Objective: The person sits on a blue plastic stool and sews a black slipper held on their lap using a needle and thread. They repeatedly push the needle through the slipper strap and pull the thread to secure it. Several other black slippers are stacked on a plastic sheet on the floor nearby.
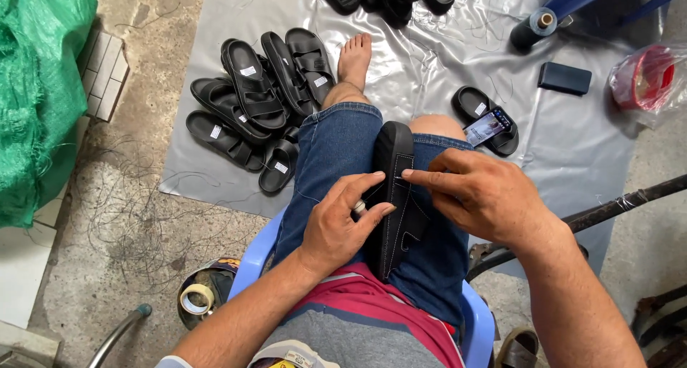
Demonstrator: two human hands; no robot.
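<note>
I see my left hand pinching the strap of the black sandal standing on edge in my lap; my right hand pinches it opposite. Left of the sandal, more sandals pile on grey sheeting.

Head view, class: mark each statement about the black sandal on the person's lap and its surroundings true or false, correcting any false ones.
1. Both hands, left hand and right hand, touch the black sandal. True.
2. The sandal lies on a wooden table. False: it rests on the lap, on denim shorts.
3. A pile of black sandals lies on the plastic sheet. True.
4. The sack is red. False: green.
</note>
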